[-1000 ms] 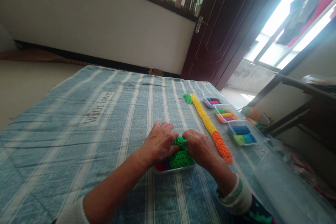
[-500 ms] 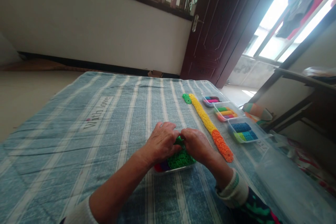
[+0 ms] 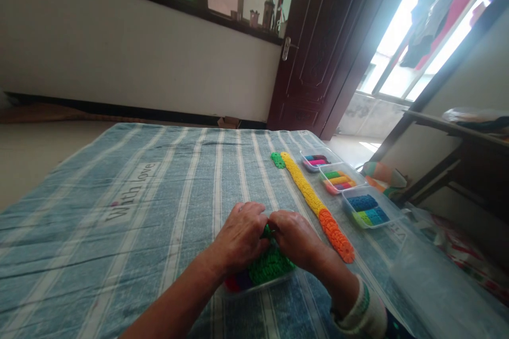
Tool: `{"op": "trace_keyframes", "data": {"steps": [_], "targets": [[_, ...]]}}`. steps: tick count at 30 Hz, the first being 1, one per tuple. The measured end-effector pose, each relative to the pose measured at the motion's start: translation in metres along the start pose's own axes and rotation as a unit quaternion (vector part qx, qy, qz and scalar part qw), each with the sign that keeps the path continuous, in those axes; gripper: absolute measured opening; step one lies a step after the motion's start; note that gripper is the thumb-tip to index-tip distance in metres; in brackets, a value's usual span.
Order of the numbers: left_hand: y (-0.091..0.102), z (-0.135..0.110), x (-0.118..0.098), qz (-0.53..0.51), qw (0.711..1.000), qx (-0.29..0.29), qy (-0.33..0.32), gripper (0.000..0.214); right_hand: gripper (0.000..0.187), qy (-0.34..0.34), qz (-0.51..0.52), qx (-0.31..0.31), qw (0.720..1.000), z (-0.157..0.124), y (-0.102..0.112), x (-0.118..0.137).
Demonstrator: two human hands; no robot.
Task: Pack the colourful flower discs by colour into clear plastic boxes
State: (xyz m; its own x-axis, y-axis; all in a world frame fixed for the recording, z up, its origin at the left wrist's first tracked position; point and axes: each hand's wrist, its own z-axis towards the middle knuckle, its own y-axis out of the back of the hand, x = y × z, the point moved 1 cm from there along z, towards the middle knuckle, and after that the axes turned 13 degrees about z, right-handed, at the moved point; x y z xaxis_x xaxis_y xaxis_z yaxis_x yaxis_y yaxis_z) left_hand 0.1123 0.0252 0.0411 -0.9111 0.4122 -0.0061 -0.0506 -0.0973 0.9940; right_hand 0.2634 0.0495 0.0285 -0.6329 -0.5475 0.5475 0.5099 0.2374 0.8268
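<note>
In front of me stands a clear plastic box [image 3: 260,290], with rows of green notched plastic discs [image 3: 272,265] and some red and purple ones at its left end. My left hand [image 3: 242,235] is closed over the box's far left part, its fingers curled around green discs. Beside it my right hand [image 3: 296,237] pinches at the same spot, fingertips almost touching the left ones. A bit of green shows between the two hands; the fingertips hide most of what they grip.
To the right lies a long row of yellow discs [image 3: 302,183] and orange discs [image 3: 338,235], with green discs [image 3: 278,160] at its far end. Three clear boxes of coloured discs [image 3: 363,206] line the right edge. A striped cloth [image 3: 191,190] covers the table.
The view has shifted slightly, so the table and hands sit a little lower in the picture. Both hands keep their closed grip above the box, with little visible change.
</note>
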Motion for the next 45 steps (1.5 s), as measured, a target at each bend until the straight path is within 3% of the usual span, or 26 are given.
{"op": "trace_keyframes", "data": {"steps": [13, 16, 18, 20, 23, 26, 30, 36, 45], "targets": [[-0.001, -0.001, 0.001, -0.011, 1.000, 0.010, 0.002, 0.016, 0.015, 0.028, 0.006, 0.013, 1.000, -0.005, 0.000, -0.002], [-0.002, -0.002, 0.000, -0.010, 1.000, 0.007, 0.005, 0.016, 0.013, 0.058, 0.006, 0.029, 0.998, -0.009, 0.010, 0.001], [-0.001, -0.002, -0.002, -0.006, 1.000, 0.010, 0.010, 0.017, 0.009, 0.066, -0.002, 0.004, 0.998, -0.007, 0.026, 0.000], [0.001, -0.003, -0.004, 0.001, 1.000, 0.018, 0.017, 0.018, 0.006, 0.049, -0.031, -0.061, 0.996, 0.007, 0.047, -0.004], [0.003, -0.004, -0.006, -0.001, 0.999, 0.027, 0.021, 0.018, 0.013, -0.013, -0.110, -0.134, 0.985, 0.050, 0.075, -0.021], [0.005, -0.004, -0.006, -0.003, 0.999, 0.030, 0.019, 0.018, 0.026, -0.098, -0.183, -0.090, 0.974, 0.106, 0.083, -0.049], [0.009, -0.004, -0.007, -0.006, 0.999, 0.041, 0.014, 0.012, 0.035, -0.101, -0.206, -0.035, 0.973, 0.158, 0.072, -0.085], [0.009, -0.006, -0.008, -0.020, 0.999, 0.042, 0.024, 0.011, 0.038, -0.099, -0.247, 0.034, 0.963, 0.189, 0.059, -0.108], [0.007, -0.007, -0.008, -0.030, 0.998, 0.042, 0.028, 0.010, 0.044, -0.105, -0.275, 0.047, 0.955, 0.204, 0.061, -0.103]]}}
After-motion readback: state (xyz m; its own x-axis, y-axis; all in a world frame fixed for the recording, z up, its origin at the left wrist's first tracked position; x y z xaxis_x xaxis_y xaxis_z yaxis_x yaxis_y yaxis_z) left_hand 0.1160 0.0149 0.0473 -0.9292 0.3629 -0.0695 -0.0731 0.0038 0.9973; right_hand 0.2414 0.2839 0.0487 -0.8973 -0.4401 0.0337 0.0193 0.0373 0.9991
